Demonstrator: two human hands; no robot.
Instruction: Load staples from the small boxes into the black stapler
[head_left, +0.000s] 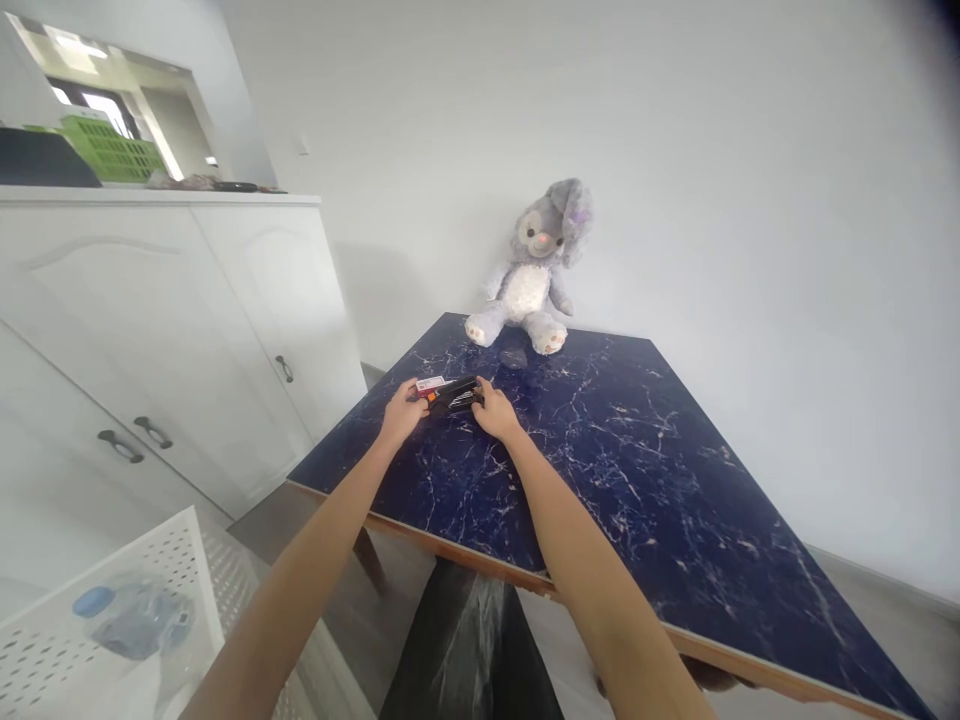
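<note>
Black object (459,391) (exact type unclear) found at the worktop (600,470), before the plush toy (526,290). Grip: left hand (403,412) and right hand (496,411) grasp its opposite ends; the left also appears to touch a red-and-white box (431,383). Risk: uneven finger pressure could twist the object loose or nudge the box away.

No text, brand or number can be read anywhere in the head view. On the red-and-white box (430,384), seen toward eight o'clock from the middle of the view, faint dark marks are borne, too small to be made out. On the black item (462,389) at its four o'clock, no lettering can be discerned.
</note>
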